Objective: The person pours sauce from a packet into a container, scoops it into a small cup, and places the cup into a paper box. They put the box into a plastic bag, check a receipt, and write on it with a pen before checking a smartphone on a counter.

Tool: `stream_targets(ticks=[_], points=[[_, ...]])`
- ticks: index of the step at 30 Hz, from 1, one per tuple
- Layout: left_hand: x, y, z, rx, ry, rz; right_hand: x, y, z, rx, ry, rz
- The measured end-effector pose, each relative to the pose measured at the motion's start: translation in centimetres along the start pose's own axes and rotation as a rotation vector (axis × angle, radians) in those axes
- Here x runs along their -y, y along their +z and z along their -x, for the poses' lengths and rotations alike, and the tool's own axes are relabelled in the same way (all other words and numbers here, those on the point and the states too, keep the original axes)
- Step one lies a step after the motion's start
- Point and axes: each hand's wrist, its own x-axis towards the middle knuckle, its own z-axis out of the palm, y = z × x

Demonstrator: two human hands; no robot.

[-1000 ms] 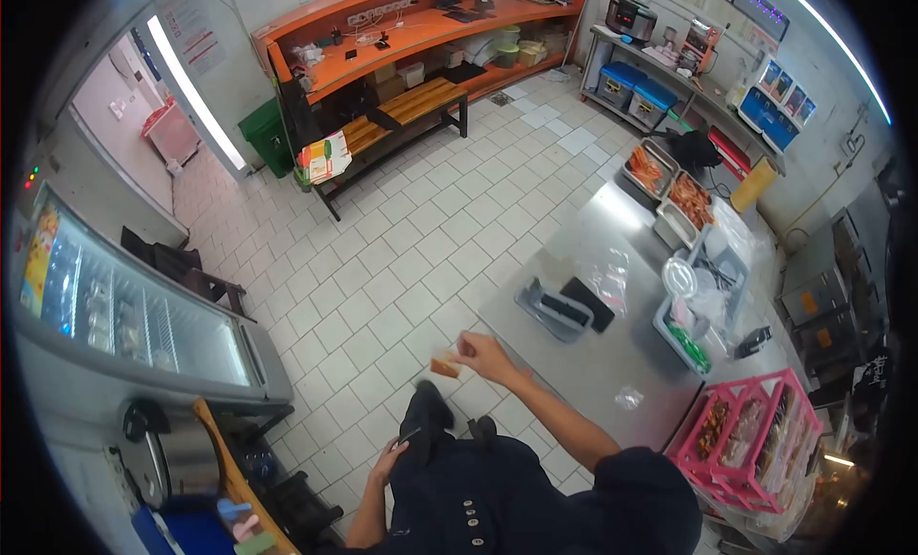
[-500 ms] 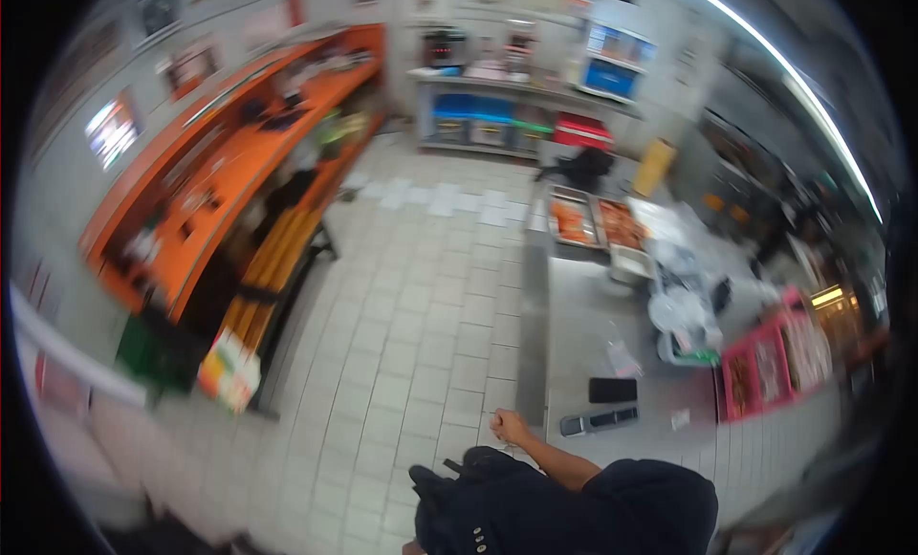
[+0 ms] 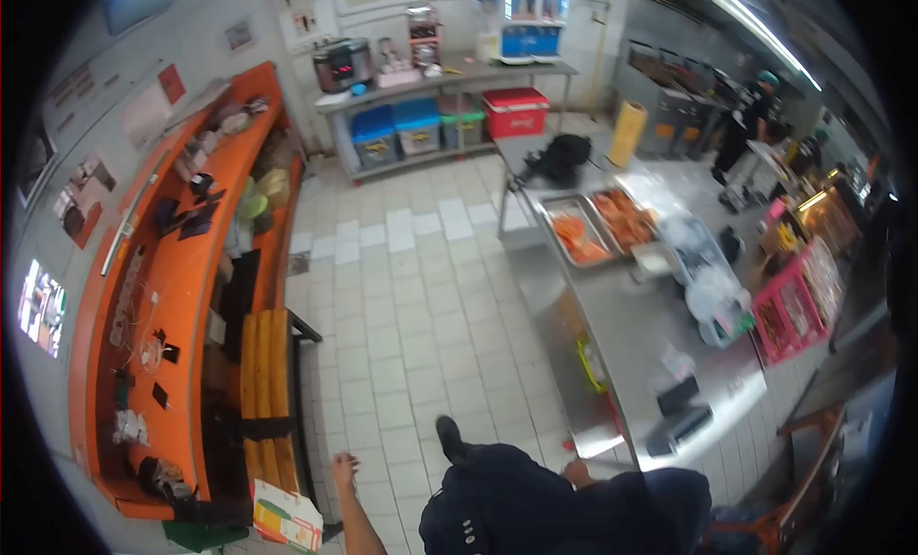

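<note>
My left hand [image 3: 344,467] hangs over the tiled floor, beside the end of the wooden bench [image 3: 265,383]. It holds nothing and its fingers are loosely apart. A colourful printed carton [image 3: 287,517] lies close below it. My right hand [image 3: 577,473] is at my side near the corner of the steel table [image 3: 622,364]. Its fingers look curled in with nothing seen in them. On that table, nearest this hand, lie a dark grey handheld device [image 3: 690,427] and a black flat object [image 3: 678,395].
Metal trays of orange food [image 3: 577,238] and clear plastic containers [image 3: 712,297] stand on the steel table, with a pink crate [image 3: 789,316] beside. An orange counter [image 3: 206,297] runs along the left. Coolers [image 3: 516,112] sit under the back shelf. People [image 3: 751,125] stand far right.
My view has turned right and moved forward over the floor. My left hand has come into view. My right hand has swung back toward my side, and a shoe now shows ahead.
</note>
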Motion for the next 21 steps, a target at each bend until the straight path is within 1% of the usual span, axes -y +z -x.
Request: stream_targets(ticks=[1,3,4,5,6,7,8,9,10,11,13,16,17,19,21], points=[[-2.6,1.6,-0.9,0.064,-0.001,-0.092,1.7,-3.0,-3.5,-0.010,0.011,-0.017],[-5.2,3.9,-3.0,0.208,-0.012,-0.186,7.4,-9.2,-8.0,-0.013,0.060,-0.089],[-5.9,4.8,-3.8,0.229,-0.045,-0.157,9.9,-12.2,-11.9,-0.040,0.190,-0.278],[-5.6,5.7,-4.8,0.267,-0.080,-0.125,11.5,-13.7,-17.2,-0.183,0.059,-0.145],[-3.8,5.8,-6.8,0.251,-0.046,-0.211,13.9,-19.8,-20.6,-0.168,0.130,-0.289],[-1.4,5.7,-8.8,0.242,-0.005,-0.293,16.8,-26.9,-22.1,-0.286,0.198,-0.512],[0.4,5.7,-10.7,0.241,-0.032,-0.296,18.5,-31.5,-25.4,-0.609,0.089,-0.585],[1.5,6.0,-11.9,0.112,-0.204,-0.299,20.8,-38.1,-26.3,-0.731,0.019,-0.751],[1.3,5.8,-12.7,0.096,-0.321,-0.320,22.5,-43.5,-28.0,-0.783,0.003,-0.849],[0.8,6.1,-13.7,0.125,-0.401,-0.324,24.7,-50.7,-26.9,-0.764,-0.010,-0.944],[-0.5,7.2,-16.8,0.187,-0.505,-0.337,26.8,-58.0,-30.7,-0.751,-0.082,-1.233],[-3.7,8.3,-24.4,0.270,-0.573,-0.343,27.7,-63.7,-37.5,-0.875,-0.025,-1.129],[-5.1,8.4,-27.2,0.296,-0.587,-0.351,27.5,-63.9,-39.5,-0.909,0.029,-1.064],[-8.4,8.4,-33.7,0.341,-0.600,-0.390,27.0,-62.7,-43.2,-0.972,0.130,-0.933],[-12.4,9.6,-41.7,0.398,-0.592,-0.426,26.6,-59.2,-46.2,-1.034,0.366,-0.674]])
